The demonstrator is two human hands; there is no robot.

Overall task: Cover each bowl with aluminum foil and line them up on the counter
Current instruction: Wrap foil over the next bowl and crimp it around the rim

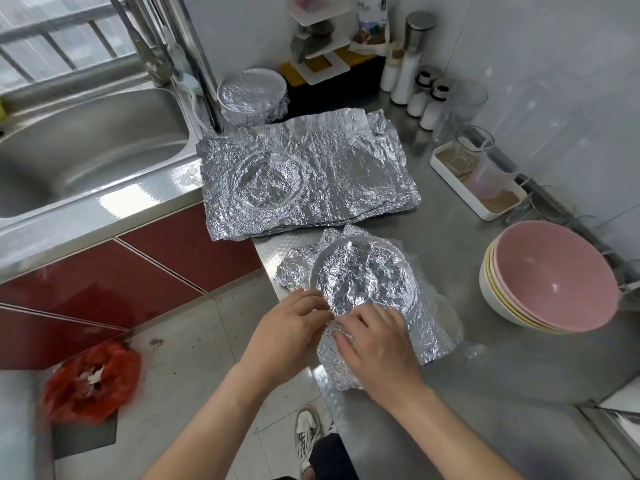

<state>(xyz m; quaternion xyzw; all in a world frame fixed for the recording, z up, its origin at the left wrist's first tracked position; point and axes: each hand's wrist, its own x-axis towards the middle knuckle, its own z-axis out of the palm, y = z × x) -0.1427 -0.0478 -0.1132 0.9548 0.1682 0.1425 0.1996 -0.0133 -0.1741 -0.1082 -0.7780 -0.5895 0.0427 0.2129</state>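
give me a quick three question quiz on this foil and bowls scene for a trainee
1. True or false: the stacked bowls at the right are already wrapped.
2. Where does the finished covered bowl stand? A beside the sink B on the floor C on the stack
3. Which hands touch the foil on the front bowl?
Key: 1 false. 2 A. 3 both, the left hand and the right hand.
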